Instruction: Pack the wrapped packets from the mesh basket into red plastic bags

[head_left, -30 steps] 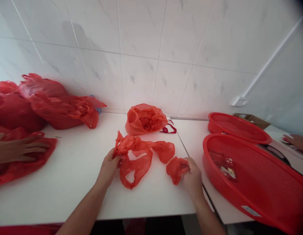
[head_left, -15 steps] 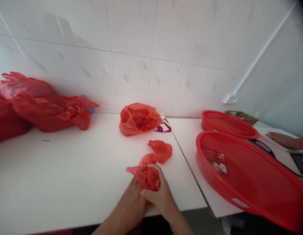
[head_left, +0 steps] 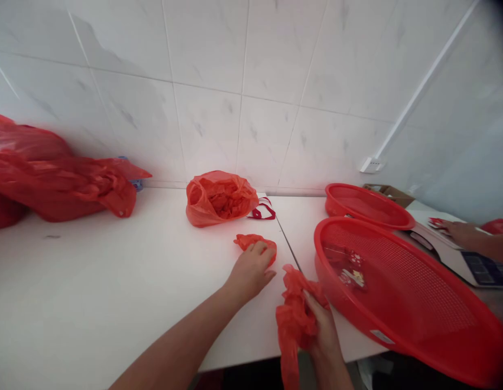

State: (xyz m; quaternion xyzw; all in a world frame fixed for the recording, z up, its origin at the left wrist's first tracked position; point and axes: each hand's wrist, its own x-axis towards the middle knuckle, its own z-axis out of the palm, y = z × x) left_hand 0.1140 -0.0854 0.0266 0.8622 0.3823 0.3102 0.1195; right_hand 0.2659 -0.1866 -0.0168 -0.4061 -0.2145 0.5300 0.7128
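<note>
My left hand point(head_left: 253, 271) reaches over a small crumpled red plastic bag point(head_left: 251, 240) on the white table, its fingers curved and apart at the bag's near side. Bunched red plastic point(head_left: 294, 309) hangs from my right hand point(head_left: 322, 325), which is closed around it near the table's front edge. Behind them stands an open red bag point(head_left: 222, 197) with crumpled red plastic inside, and a dark red strap point(head_left: 264, 212) lies beside it.
Large full red bags point(head_left: 60, 179) sit at the left. At the right are a big red basket point(head_left: 381, 337), a smaller red basket point(head_left: 368, 206), a scale point(head_left: 470, 265) and another person's hand point(head_left: 464, 233).
My hands have parted. The left has moved up to the small bag; the right has moved right with the bunched plastic. The view has shifted slightly right, and the other person's hand has moved.
</note>
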